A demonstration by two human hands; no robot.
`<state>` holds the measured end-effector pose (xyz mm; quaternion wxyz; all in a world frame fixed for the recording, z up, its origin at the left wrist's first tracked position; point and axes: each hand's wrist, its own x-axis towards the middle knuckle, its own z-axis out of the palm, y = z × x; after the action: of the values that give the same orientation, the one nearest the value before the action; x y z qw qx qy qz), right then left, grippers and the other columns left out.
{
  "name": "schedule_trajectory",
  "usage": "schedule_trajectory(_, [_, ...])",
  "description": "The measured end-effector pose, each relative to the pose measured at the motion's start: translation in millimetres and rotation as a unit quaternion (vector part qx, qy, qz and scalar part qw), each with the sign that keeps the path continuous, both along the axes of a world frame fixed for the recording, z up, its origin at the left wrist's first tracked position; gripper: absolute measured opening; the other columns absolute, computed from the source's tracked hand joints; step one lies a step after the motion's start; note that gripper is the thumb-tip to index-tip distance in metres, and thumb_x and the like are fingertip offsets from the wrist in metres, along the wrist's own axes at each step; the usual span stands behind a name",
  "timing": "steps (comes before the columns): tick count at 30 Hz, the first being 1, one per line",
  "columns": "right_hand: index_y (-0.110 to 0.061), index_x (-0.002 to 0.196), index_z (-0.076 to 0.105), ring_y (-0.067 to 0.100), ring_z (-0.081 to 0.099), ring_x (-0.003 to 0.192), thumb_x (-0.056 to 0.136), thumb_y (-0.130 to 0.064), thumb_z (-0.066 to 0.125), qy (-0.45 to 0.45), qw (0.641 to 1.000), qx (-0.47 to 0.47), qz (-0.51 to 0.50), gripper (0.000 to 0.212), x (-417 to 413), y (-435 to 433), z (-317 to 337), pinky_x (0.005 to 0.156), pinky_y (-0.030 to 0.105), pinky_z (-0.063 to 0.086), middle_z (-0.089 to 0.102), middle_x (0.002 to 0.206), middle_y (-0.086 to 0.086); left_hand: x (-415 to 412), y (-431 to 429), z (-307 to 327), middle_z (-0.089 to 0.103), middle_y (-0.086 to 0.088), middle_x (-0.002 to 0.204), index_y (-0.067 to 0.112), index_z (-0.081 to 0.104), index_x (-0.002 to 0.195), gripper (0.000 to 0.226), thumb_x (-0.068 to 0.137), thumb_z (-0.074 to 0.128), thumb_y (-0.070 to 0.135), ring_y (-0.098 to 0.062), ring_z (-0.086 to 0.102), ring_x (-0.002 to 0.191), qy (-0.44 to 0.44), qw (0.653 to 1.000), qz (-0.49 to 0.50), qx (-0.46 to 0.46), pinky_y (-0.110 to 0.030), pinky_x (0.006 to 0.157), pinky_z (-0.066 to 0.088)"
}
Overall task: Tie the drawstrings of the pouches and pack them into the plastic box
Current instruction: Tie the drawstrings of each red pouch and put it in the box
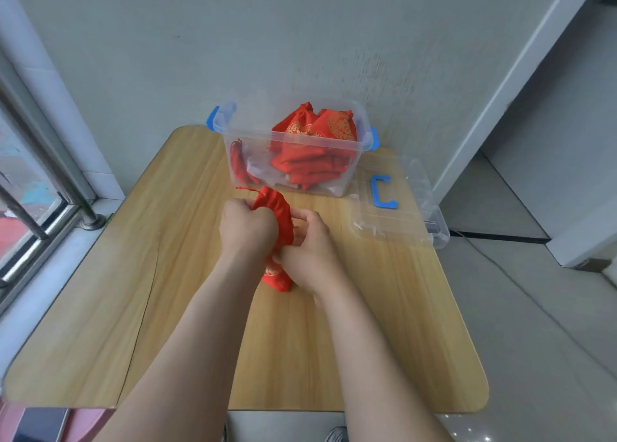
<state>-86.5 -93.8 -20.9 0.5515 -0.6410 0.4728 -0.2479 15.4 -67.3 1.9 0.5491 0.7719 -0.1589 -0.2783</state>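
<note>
A red drawstring pouch (279,214) with gold print lies on the wooden table (187,291) between both hands. My left hand (245,226) grips its gathered neck, and a red cord end trails out to the upper left. My right hand (309,244) holds the pouch from the right side, fingers curled against the fabric near the cord. Behind them stands the clear plastic box (290,148) with blue latches, holding several red pouches (320,134) piled toward its right side.
The box's clear lid (397,208) with a blue handle lies on the table's right part, overhanging the edge. A window with metal rails is on the left, a grey wall behind. A dark phone-like object sits at the bottom left corner.
</note>
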Motion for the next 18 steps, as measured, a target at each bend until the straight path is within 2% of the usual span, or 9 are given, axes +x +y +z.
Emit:
schedule_trajectory(2, [-0.038, 0.13, 0.06, 0.012, 0.074, 0.101, 0.075, -0.022, 0.071, -0.046, 0.998, 0.009, -0.046, 0.059, 1, -8, 6, 0.086, 0.042, 0.065, 0.071, 0.114, -0.013, -1, -8, -1, 0.058, -0.008, 0.071, 0.009, 0.062, 0.075, 0.02, 0.078, 0.044, 0.001, -0.026, 0.05, 0.066, 0.008, 0.998, 0.021, -0.051, -0.031, 0.056, 0.039])
schedule_trajectory(4, [-0.035, 0.136, 0.061, 0.009, 0.075, 0.096, 0.085, -0.014, 0.063, -0.095, 0.991, 0.019, -0.096, 0.055, 2, -19, 11, 0.08, 0.033, 0.063, 0.074, 0.115, -0.009, -3, -17, -2, 0.054, -0.001, 0.069, 0.014, 0.058, 0.072, 0.018, 0.083, 0.046, 0.005, -0.023, 0.047, 0.066, 0.014, 0.996, 0.032, -0.085, -0.03, 0.057, 0.036])
schedule_trajectory(7, [-0.028, 0.138, 0.061, -0.011, 0.07, 0.075, 0.096, -0.005, 0.058, -0.15, 0.978, 0.013, -0.141, 0.048, -3, -30, 22, 0.064, 0.013, 0.053, 0.073, 0.108, -0.01, -8, -26, 1, 0.051, 0.0, 0.07, 0.018, 0.055, 0.074, 0.027, 0.1, 0.046, 0.015, -0.02, 0.046, 0.067, 0.015, 0.991, 0.02, -0.133, -0.033, 0.06, 0.037])
schedule_trajectory(8, [-0.027, 0.136, 0.064, -0.013, 0.068, 0.073, 0.098, -0.005, 0.059, -0.161, 0.976, 0.004, -0.149, 0.045, -5, -33, 25, 0.064, 0.01, 0.051, 0.073, 0.104, -0.013, -9, -28, 1, 0.052, -0.002, 0.073, 0.017, 0.057, 0.079, 0.028, 0.104, 0.045, 0.019, -0.019, 0.047, 0.069, 0.02, 0.989, 0.014, -0.147, -0.034, 0.063, 0.039])
schedule_trajectory(10, [-0.026, 0.128, 0.071, -0.012, 0.071, 0.083, 0.099, -0.007, 0.062, -0.172, 0.971, -0.016, -0.165, 0.035, -6, -36, 26, 0.078, 0.014, 0.055, 0.075, 0.099, -0.017, -9, -33, 1, 0.052, -0.006, 0.078, 0.015, 0.059, 0.085, 0.03, 0.109, 0.045, 0.026, -0.019, 0.047, 0.072, 0.023, 0.986, 0.004, -0.163, -0.036, 0.066, 0.04])
schedule_trajectory(13, [-0.028, 0.114, 0.077, -0.003, 0.074, 0.099, 0.102, -0.016, 0.065, -0.187, 0.962, -0.039, -0.196, 0.021, -6, -38, 28, 0.097, 0.028, 0.06, 0.079, 0.105, -0.013, -7, -36, -1, 0.055, -0.007, 0.082, 0.007, 0.063, 0.091, 0.03, 0.108, 0.047, 0.025, -0.02, 0.049, 0.074, 0.03, 0.985, -0.012, -0.167, -0.037, 0.07, 0.041])
schedule_trajectory(16, [-0.021, 0.116, 0.078, -0.001, 0.074, 0.101, 0.106, -0.017, 0.065, -0.211, 0.95, -0.054, -0.222, 0.018, -7, -41, 31, 0.098, 0.027, 0.06, 0.08, 0.104, -0.011, -5, -37, 0, 0.062, -0.008, 0.085, 0.0, 0.067, 0.103, 0.028, 0.106, 0.05, 0.022, -0.02, 0.056, 0.077, 0.025, 0.982, -0.011, -0.186, -0.038, 0.074, 0.045])
schedule_trajectory(18, [-0.018, 0.115, 0.078, 0.008, 0.077, 0.1, 0.106, -0.014, 0.063, -0.242, 0.94, -0.036, -0.237, 0.017, -6, -42, 33, 0.096, 0.029, 0.061, 0.082, 0.1, -0.006, -6, -36, 2, 0.063, -0.007, 0.085, -0.002, 0.066, 0.103, 0.036, 0.106, 0.05, 0.031, -0.019, 0.056, 0.077, -0.003, 0.981, -0.004, -0.194, -0.038, 0.073, 0.046])
